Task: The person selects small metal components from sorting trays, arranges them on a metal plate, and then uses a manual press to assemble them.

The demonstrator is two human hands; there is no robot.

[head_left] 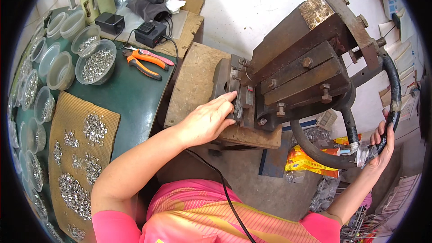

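Observation:
A heavy dark-brown hand press (306, 63) stands on a wooden stand to my right. My left hand (204, 119) reaches to the metal die (245, 101) at its front, fingertips bent against the near edge. Whatever small part those fingers may hold is hidden. Out at the right, my right hand (381, 146) is wrapped round the press's curved handwheel (394, 85), which is bound in black tape. Clear wrapping covers the bar close to that hand.
On the green table (135, 108), several plastic tubs (96, 63) and a brown mat (83, 153) hold small metal pieces. Orange pliers (146, 62) lie near black boxes (150, 33). A black cable (220, 175) crosses my lap. Yellow-orange packaging (308, 162) lies below the press.

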